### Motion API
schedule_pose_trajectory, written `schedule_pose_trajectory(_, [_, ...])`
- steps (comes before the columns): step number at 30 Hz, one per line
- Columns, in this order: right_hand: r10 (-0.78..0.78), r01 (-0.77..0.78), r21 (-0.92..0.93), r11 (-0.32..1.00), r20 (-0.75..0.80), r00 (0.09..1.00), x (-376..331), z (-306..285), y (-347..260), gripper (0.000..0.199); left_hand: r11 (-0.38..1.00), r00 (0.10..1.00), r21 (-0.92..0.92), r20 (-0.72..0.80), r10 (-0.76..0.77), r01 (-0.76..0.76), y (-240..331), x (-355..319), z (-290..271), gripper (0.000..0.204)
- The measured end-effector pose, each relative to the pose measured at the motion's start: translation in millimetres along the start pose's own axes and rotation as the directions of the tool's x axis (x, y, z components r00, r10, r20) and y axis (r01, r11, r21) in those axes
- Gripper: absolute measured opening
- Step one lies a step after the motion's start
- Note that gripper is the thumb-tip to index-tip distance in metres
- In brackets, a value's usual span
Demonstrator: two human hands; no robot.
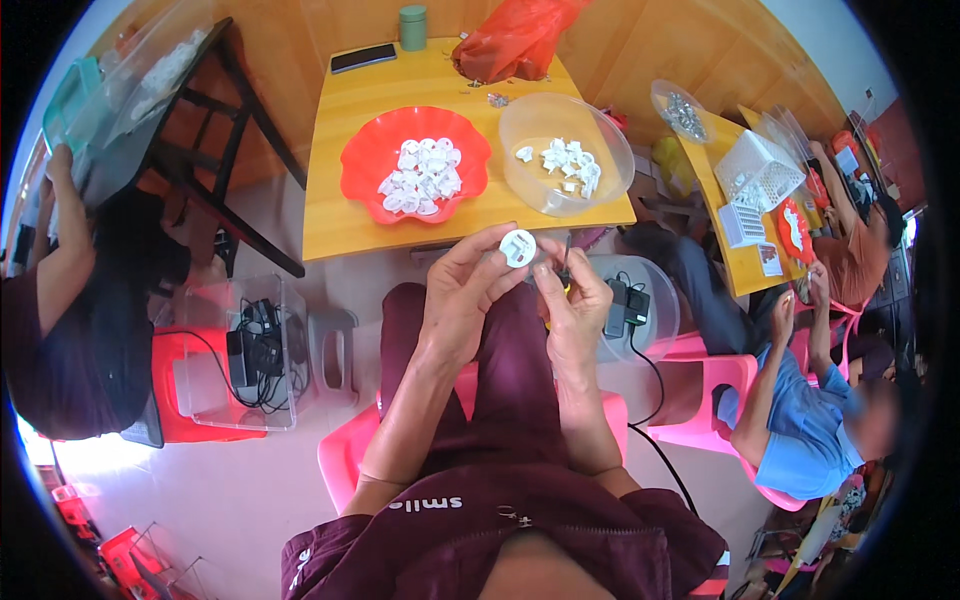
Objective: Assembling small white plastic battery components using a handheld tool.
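Between the fingertips of my left hand [462,290] is a round white plastic part [518,249], its flat face turned up. My right hand [576,312] is closed just right of it, around a slim screwdriver-like tool [566,280] with dark and yellow parts; the fingers hide much of it. Both hands are over my lap, at the table's near edge. Beyond them on the yellow table [330,215], a red scalloped bowl [360,150] holds many round white parts. To its right, a clear plastic tub [520,190] contains smaller white pieces.
A phone [363,58], a green canister [412,28] and a red plastic bag [515,45] occupy the table's far side. Clear bins with black adapters and cables [262,345] flank my knees. Co-workers sit left and right; a second table [735,250] carries baskets.
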State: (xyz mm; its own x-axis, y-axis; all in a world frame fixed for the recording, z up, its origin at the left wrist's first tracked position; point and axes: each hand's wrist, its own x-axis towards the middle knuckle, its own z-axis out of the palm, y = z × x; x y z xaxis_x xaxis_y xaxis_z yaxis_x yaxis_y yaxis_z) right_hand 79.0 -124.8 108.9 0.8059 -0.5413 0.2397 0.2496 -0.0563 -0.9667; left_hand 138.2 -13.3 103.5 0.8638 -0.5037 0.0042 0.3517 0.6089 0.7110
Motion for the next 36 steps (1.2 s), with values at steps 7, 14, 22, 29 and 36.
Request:
schedule_pose_trajectory(7, [0.072, -0.071, 0.086, 0.994, -0.01, 0.997, 5.3, 4.4, -1.1, 0.012, 0.999, 0.999, -0.015, 0.026, 0.04, -0.04, -8.1, -4.2, -1.3, 0.028])
schedule_pose_trajectory(14, [0.124, -0.115, -0.051, 0.992, 0.233, 0.964, 18.6, -5.8, -10.1, 0.008, 0.982, 0.996, 0.169, 0.048, 0.072, -0.079, -1.6, -6.3, -9.2, 0.02])
schedule_pose_trajectory(22, [0.033, 0.223, -0.373, 0.9, 0.57, 0.821, 41.2, -19.6, -8.0, 0.012, 0.911, 0.93, 0.273, 0.11, -0.35, 0.31, 2.4, 6.0, -36.7, 0.02])
schedule_pose_trajectory(29, [-0.048, 0.099, -0.243, 0.965, 0.209, 0.977, 20.6, -15.0, -0.4, 0.031, 0.956, 0.946, -0.03, 0.154, -0.285, 0.293, -10.9, 8.4, -39.0, 0.033])
schedule_pose_trajectory(36, [-0.131, 0.163, -0.38, 0.911, 0.107, 0.986, -2.5, -10.0, 13.8, 0.028, 0.966, 0.977, -0.168, 0.116, -0.179, 0.197, -25.8, 18.3, -32.2, 0.029])
